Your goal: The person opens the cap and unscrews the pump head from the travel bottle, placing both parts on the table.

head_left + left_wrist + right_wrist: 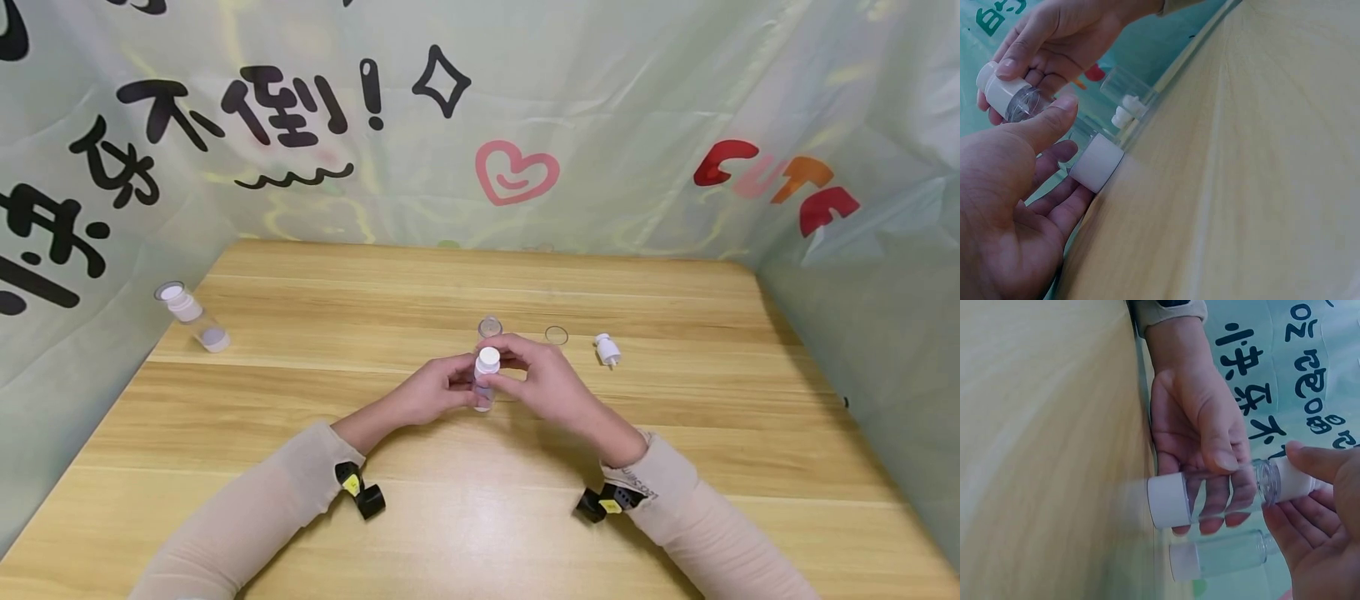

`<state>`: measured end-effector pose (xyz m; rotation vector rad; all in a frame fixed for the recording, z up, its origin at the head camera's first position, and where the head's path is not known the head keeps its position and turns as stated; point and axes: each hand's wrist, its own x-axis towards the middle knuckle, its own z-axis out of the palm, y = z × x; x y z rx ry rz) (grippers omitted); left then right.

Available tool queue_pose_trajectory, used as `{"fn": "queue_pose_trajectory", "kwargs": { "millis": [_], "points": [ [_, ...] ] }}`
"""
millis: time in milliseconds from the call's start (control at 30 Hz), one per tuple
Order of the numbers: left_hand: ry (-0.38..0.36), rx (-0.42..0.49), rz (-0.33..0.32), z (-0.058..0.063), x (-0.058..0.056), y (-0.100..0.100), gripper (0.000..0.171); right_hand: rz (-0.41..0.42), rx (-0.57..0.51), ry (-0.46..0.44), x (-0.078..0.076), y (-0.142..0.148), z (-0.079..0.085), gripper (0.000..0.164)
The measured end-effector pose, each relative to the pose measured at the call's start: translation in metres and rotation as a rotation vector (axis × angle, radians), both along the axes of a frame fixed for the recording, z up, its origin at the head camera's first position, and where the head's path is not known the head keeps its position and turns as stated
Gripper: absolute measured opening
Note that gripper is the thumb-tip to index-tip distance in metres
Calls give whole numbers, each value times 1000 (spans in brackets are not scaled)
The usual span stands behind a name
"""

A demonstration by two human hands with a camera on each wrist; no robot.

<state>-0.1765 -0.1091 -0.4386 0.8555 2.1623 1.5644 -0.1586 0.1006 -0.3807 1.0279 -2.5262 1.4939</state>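
A small clear pump bottle [484, 395] with a white base [1169, 501] stands upright on the table between both hands. My left hand [431, 392] holds its clear body [1216, 492], thumb on one side and fingers on the other. With thumb and fingers, my right hand [551, 379] pinches the white pump top [487, 360] at the bottle's neck. In the right wrist view, this top [1294, 480] sits at the clear threaded neck [1268, 482]. Whether it is fully seated cannot be told.
Behind the hands stand a second clear bottle [1229, 556] with no pump on it and a clear cap [1125, 87]. A loose white pump [607, 350] lies to their right. Another pump bottle [202, 325] stands at the table's left edge. Printed curtains surround the wooden table [480, 517].
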Motion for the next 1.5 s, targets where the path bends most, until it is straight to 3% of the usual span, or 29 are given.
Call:
{"fn": "queue_pose_trajectory", "kwargs": {
  "millis": [233,500,867,1100,1500],
  "points": [
    [13,-13,15,1,1,0,42,75,-8,-74,-5,5,2,34],
    [13,-22,23,2,1,-1,51,153,-18,-163,-11,11,3,36],
    [13,-19,17,3,2,-2,53,183,12,-200,-13,14,3,41],
    [27,-20,15,1,0,-1,41,103,66,-115,-8,14,8,53],
    [0,-3,8,0,-1,-1,40,-67,43,80,4,0,4,50]
  ]
}}
